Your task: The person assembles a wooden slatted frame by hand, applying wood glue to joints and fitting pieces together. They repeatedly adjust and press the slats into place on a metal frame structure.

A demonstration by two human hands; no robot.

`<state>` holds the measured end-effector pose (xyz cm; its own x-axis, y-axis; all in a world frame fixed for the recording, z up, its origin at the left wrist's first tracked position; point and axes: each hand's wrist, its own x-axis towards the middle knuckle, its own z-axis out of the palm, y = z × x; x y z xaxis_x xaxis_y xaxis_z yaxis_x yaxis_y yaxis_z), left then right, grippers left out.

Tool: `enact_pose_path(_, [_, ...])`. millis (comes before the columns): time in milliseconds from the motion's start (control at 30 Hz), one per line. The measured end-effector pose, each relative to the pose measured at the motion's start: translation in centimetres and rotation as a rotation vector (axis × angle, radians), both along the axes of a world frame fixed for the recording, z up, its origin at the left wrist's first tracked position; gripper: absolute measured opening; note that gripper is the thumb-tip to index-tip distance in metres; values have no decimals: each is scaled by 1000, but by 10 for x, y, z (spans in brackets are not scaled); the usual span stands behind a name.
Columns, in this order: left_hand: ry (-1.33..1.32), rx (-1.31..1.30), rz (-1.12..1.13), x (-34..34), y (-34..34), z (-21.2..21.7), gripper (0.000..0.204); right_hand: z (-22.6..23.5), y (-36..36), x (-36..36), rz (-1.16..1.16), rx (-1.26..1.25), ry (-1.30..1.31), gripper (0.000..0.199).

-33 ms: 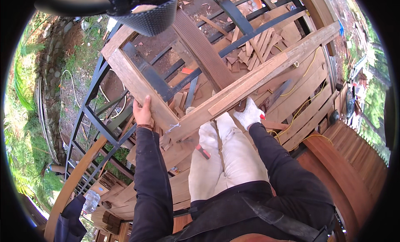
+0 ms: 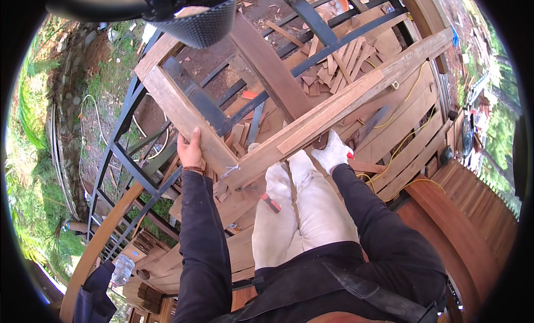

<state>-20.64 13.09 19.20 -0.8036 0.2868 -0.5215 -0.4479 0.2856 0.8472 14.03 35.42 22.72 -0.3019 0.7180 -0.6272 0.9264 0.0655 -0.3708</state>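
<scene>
Nothing moved: two hands [image 2: 191,149] [image 2: 332,152], one long plank [image 2: 334,109].

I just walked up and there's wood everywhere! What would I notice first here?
First, the long wooden plank slanting across the middle, from lower left up to the right. The bare left hand grips another wooden board where the two meet, and the white-gloved right hand sits just under the plank. Beneath them runs a black metal frame with wood scraps scattered at the top.
</scene>
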Motion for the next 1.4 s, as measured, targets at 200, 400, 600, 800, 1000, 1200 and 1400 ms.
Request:
enact_pose_path(200, [31, 16, -28, -20, 6, -21, 46, -26, -6, 10, -66, -1, 189, 49])
enact_pose_path(400, [-19, 49, -87, -23, -1, -38, 47, -49, -9, 17, 6, 118, 142, 53])
enact_pose_path(600, [30, 1, -58, -10, -4, -53, 49, -40, -11, 13, -8, 138, 132, 57])
enact_pose_path(800, [34, -135, -100, -15, -4, -66, 56, -20, -9, 4, -19, 33, 98, 78])
enact_pose_path(1000, [116, -115, -50, -3, -4, -74, 58, -9, -5, -1, -20, -76, 147, 70])
enact_pose_path(1200, [83, -192, -42, -8, -8, -82, 55, -33, -6, 17, 14, 109, 157, 71])
enact_pose_path(1400, [8, -234, -135, -22, -16, -80, 47, -49, -3, 29, -12, -31, 6, 82])
